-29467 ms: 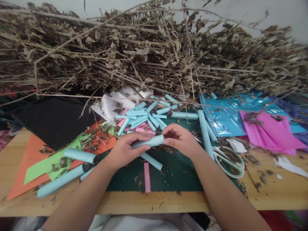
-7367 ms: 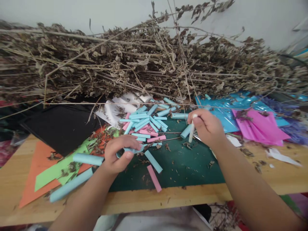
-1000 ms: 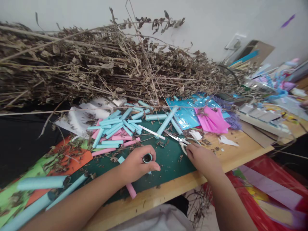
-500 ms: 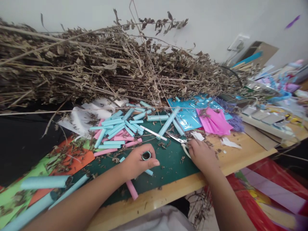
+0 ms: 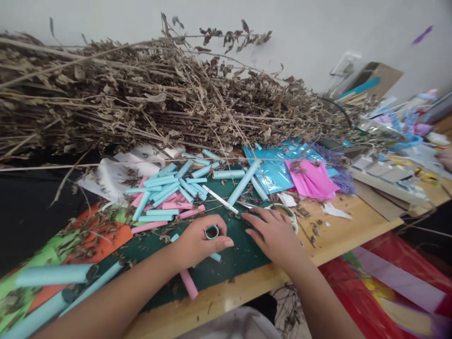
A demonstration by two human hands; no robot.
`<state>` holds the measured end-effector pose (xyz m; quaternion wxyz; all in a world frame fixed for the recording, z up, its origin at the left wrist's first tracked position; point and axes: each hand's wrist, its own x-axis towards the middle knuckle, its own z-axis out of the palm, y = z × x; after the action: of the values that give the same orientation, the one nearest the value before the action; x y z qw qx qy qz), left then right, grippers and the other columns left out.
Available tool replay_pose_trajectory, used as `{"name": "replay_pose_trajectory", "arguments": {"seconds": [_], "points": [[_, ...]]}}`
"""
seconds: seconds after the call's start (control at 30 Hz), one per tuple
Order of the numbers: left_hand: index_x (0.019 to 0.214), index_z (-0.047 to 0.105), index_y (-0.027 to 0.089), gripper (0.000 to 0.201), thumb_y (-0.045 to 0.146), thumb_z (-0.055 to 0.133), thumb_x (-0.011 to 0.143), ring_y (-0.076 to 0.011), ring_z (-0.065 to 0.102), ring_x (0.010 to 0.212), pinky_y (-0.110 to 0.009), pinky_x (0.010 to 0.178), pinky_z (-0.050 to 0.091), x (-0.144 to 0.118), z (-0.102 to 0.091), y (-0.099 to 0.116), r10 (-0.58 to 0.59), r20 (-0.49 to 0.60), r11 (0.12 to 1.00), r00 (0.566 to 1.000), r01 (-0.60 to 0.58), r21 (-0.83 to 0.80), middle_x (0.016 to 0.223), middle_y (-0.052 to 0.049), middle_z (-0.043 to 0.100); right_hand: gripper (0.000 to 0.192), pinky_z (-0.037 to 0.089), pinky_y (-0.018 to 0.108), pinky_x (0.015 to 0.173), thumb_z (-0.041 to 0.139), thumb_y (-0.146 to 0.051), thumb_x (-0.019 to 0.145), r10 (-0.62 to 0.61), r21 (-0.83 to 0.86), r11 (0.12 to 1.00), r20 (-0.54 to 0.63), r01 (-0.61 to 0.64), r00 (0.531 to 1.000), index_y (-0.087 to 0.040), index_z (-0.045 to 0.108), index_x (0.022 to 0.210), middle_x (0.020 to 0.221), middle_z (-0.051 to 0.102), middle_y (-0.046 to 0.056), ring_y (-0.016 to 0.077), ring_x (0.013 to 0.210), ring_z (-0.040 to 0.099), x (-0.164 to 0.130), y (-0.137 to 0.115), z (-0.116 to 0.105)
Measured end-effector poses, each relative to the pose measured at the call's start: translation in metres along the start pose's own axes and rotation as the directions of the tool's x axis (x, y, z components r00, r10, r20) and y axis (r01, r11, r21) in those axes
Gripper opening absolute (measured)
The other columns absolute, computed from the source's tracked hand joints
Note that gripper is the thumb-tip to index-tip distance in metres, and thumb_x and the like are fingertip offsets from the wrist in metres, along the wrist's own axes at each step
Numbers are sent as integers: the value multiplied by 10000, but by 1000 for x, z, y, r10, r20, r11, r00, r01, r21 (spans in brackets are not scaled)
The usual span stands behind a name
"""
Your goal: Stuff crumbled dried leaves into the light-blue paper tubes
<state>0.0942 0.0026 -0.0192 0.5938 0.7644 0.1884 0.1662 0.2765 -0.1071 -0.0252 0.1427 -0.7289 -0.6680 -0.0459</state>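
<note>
Paper tubes (image 5: 169, 188) on cutting mat (image 5: 243, 245), dried branches (image 5: 151, 103) behind, scissors (image 5: 278, 209) right of tubes

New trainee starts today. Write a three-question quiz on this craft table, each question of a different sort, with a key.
1. True or false: the left hand holds a short light-blue rolled paper tube end-on.
2. The right hand rests, fingers spread, on: A) the dark green cutting mat; B) the pink plastic sheet; C) the pile of dried brown branches.
3. Fill in: the pale-handled scissors lie just beyond the ____ hand.

Key: 1 true; 2 A; 3 right.
</note>
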Motion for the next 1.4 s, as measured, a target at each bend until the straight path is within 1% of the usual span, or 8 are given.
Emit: {"name": "replay_pose_trajectory", "arguments": {"seconds": [0.17, 0.47, 0.77, 0.9, 1.0, 1.1, 1.23, 1.4], "points": [[636, 467, 146, 216, 350, 513, 687, -109, 452, 627, -227, 605, 368, 1, -1, 1, 7, -3, 1000, 1000, -7, 11, 644, 5, 487, 249, 367, 346, 706, 408, -346, 775, 233, -114, 966, -11, -233, 972, -247, 538, 963, 951, 570, 35, 211, 861, 503, -14, 49, -1], [636, 458, 146, 266, 400, 527, 673, -106, 444, 603, -223, 580, 359, -3, -1, -7, 33, -26, 994, 999, -35, -106, 619, 5, 481, 242, 322, 376, 681, 428, -394, 756, 188, -267, 954, 170, -138, 967, -245, 524, 921, 931, 587, 27, 238, 867, 498, -19, 77, 10], [639, 457, 147, 248, 380, 531, 675, -98, 438, 599, -215, 578, 357, -3, 0, -6, 52, -48, 993, 998, -56, -102, 619, 12, 473, 266, 256, 466, 825, 396, -355, 766, 2, -249, 966, -266, -71, 964, -184, 509, 935, 872, 581, 88, 263, 884, 476, -45, 91, -8], [663, 473, 147, 192, 327, 541, 679, -93, 441, 618, -207, 588, 360, -3, 2, 0, 53, -48, 997, 997, -55, -57, 643, 16, 469, 254, 368, 412, 719, 423, -365, 750, 199, 209, 969, -356, -130, 913, -209, 457, 947, 830, 517, 82, 237, 814, 492, -51, 84, -14], [761, 488, 155, 188, 318, 539, 684, -87, 442, 605, -206, 572, 365, -3, 4, 0, 40, -59, 996, 997, -44, -83, 662, 17, 465, 344, 421, 319, 599, 439, -311, 761, 303, 674, 732, -191, -100, 934, -253, 319, 1078, 767, 507, 41, 180, 710, 515, -53, 60, -10], [985, 461, 183, 336, 321, 539, 688, -83, 438, 571, -209, 539, 367, -4, 7, -3, 14, -70, 993, 997, -21, -114, 667, 20, 457, 451, 409, 255, 493, 426, -292, 779, 190, 870, 474, 50, -136, 981, -280, 202, 1170, 670, 510, 3, 146, 591, 501, -50, 33, -7], [1218, 282, 242, 603, 319, 551, 683, -83, 437, 552, -214, 528, 378, -3, 11, -4, -6, -72, 988, 997, -5, -151, 668, 26, 461, 320, 423, 267, 576, 459, -311, 759, 2, 865, 480, 164, -145, 986, -246, 438, 1071, 761, 541, 34, 155, 664, 521, -41, 21, -15], [1251, 159, 256, 722, 291, 578, 664, -70, 454, 520, -202, 500, 390, -1, 11, 0, -42, -138, 957, 990, 0, -291, 663, 42, 474, 331, 441, 278, 603, 507, -352, 713, -35, 839, 487, 298, -244, 954, -244, 533, 1026, 846, 591, 47, 181, 718, 548, -27, 25, -35]]}}
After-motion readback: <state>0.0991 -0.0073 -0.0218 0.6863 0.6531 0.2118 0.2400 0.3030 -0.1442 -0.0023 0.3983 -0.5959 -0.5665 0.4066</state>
